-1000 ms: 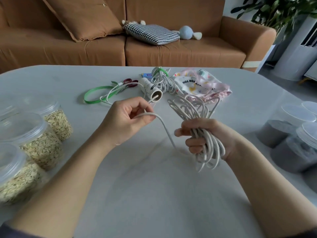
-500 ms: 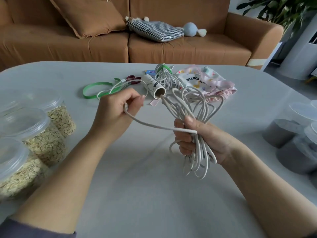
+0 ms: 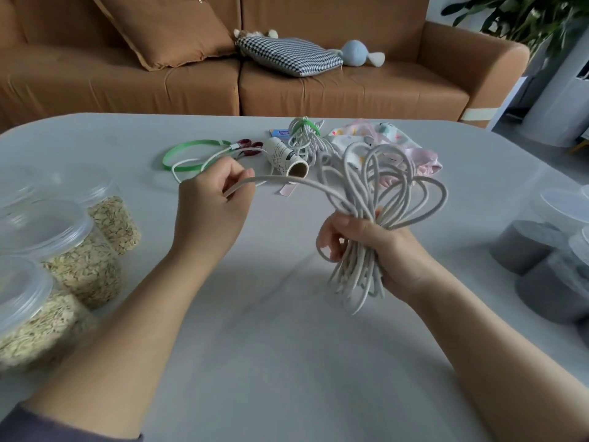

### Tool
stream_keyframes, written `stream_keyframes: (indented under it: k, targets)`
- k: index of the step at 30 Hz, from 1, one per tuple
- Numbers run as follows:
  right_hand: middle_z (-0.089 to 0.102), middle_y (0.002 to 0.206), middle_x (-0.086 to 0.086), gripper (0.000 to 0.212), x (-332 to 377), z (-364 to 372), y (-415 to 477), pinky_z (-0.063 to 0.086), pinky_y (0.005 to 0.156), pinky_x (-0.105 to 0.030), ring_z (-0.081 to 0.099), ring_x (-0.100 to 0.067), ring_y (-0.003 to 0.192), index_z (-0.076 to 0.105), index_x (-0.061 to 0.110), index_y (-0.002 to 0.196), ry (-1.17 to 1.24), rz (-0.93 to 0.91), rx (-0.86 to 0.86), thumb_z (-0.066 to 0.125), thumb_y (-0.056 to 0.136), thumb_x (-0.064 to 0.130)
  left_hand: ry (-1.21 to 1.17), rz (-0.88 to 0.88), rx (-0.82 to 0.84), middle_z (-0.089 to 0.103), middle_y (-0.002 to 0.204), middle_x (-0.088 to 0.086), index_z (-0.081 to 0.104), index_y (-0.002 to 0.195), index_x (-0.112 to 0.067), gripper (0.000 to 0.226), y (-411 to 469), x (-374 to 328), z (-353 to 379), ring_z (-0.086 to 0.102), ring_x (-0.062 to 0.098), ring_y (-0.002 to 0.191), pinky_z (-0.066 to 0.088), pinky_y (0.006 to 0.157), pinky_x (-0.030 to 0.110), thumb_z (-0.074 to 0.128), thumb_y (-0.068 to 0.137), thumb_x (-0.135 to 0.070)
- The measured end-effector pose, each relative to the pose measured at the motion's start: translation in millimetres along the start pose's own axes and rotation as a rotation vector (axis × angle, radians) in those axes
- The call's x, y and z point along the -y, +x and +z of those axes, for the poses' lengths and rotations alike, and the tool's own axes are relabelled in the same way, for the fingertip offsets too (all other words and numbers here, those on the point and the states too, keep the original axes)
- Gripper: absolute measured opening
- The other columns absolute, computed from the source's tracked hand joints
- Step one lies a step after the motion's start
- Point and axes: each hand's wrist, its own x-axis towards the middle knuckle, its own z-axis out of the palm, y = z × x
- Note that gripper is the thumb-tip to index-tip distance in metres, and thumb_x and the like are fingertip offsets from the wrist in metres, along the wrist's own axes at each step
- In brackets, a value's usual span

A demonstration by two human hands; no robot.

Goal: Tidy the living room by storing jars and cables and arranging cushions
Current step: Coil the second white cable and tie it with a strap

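Pale, limp cable (image 3: 376, 199) gathered into loops, clenched mid-bundle by right hand (image 3: 379, 247); loose tail pinched in left hand (image 3: 210, 205). Probably light, floppy, best gripped at the waist.

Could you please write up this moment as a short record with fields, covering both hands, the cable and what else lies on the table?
left hand: pinching the loose strand of the white cable
right hand: gripping the looped bundle at its middle, lifted off the table
tied bundle: second coil, bound with green, near the far edge
oat jars: lidded, at the left edge
dark jars: lidded, at the right edge
sofa: brown and checked cushions on it
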Motion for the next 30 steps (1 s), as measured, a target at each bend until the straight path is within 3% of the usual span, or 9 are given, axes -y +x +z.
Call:
stream_keyframes:
  k: [4,7,10,13,16,20,23,25,30]
  targets:
    - [0.066,0.086,0.005,0.028,-2.9,-4.4,1.2,0.046,0.073,-0.025,0.059,-0.006,0.076,0.069,0.014,0.086,0.032,0.031,-0.152,0.065,0.072,0.037,0.125,-0.016,0.059,0.048,0.053,-0.004,0.045,0.066,-0.019,0.024,-6.6,6.7,8.1,0.043,0.025,0.057,0.033,0.053,0.030,0.052,0.085,-0.032]
    - [0.062,0.071,-0.003,0.016,-2.2,0.4,4.0,0.051,0.090,-0.038,0.063,-0.019,0.076,0.062,0.010,0.072,0.176,-0.006,-0.188,0.061,0.079,0.025,0.123,-0.038,0.074,0.050,0.054,-0.004,0.047,0.068,-0.021,0.021,-8.5,9.7,10.0,0.046,0.023,0.058,0.035,0.055,0.031,0.051,0.083,-0.035]
    - [0.033,0.053,-0.002,0.027,0.3,5.4,6.7,0.053,0.071,-0.036,0.041,-0.016,0.051,0.045,0.016,0.059,0.460,-0.008,-0.168,0.051,0.085,0.019,0.014,0.046,0.154,0.057,0.066,-0.008,0.055,0.087,-0.023,0.023,-9.8,11.5,8.6,0.054,0.011,0.066,0.043,0.066,0.029,0.051,0.081,-0.045]
    - [0.028,0.050,0.003,0.030,1.1,2.9,8.5,0.045,0.055,-0.027,0.031,-0.013,0.047,0.037,0.019,0.059,0.638,0.011,-0.209,0.051,0.085,0.023,-0.069,0.143,0.230,0.057,0.081,-0.014,0.050,0.108,-0.019,0.033,-11.4,14.2,7.9,0.058,0.002,0.083,0.044,0.079,0.022,0.047,0.089,-0.046]
    - [0.028,0.049,0.005,0.032,2.1,-2.9,9.4,0.042,0.052,-0.023,0.029,-0.011,0.046,0.040,0.021,0.056,0.787,0.003,-0.262,0.058,0.081,0.027,-0.098,0.193,0.113,0.053,0.073,-0.004,0.051,0.097,-0.018,0.017,-11.2,14.7,6.9,0.054,0.019,0.069,0.047,0.065,0.037,0.043,0.099,-0.033]
    - [0.034,0.050,0.003,0.030,3.0,-4.8,10.3,0.042,0.052,-0.023,0.034,-0.012,0.048,0.043,0.019,0.055,0.889,-0.001,-0.323,0.059,0.079,0.029,-0.056,0.266,0.071,0.053,0.070,-0.004,0.054,0.090,-0.018,0.017,-10.0,11.2,4.1,0.047,0.017,0.062,0.041,0.058,0.033,0.049,0.098,-0.033]
    - [0.059,0.067,0.001,0.027,2.0,-4.9,9.4,0.050,0.059,-0.025,0.056,-0.013,0.066,0.064,0.019,0.058,0.809,0.025,-0.333,0.057,0.084,0.024,0.025,0.366,0.168,0.055,0.073,-0.007,0.056,0.086,-0.021,0.017,-13.6,7.3,9.0,0.048,0.018,0.063,0.046,0.058,0.037,0.051,0.096,-0.034]
    - [0.071,0.087,-0.001,0.023,0.5,-3.8,9.4,0.054,0.076,-0.030,0.067,-0.017,0.092,0.073,0.020,0.067,0.754,0.040,-0.324,0.058,0.084,0.021,0.056,0.431,0.225,0.059,0.076,-0.007,0.057,0.086,-0.021,0.019,-16.0,3.8,12.8,0.053,0.020,0.065,0.048,0.057,0.038,0.050,0.096,-0.036]
    - [0.071,0.109,-0.008,0.024,-2.1,-2.3,9.6,0.046,0.103,-0.038,0.064,-0.021,0.113,0.077,0.012,0.088,0.794,0.089,-0.164,0.057,0.081,0.024,0.035,0.522,0.401,0.061,0.080,-0.008,0.059,0.086,-0.024,0.020,-21.4,-1.3,18.7,0.056,0.017,0.068,0.049,0.057,0.035,0.050,0.094,-0.040]
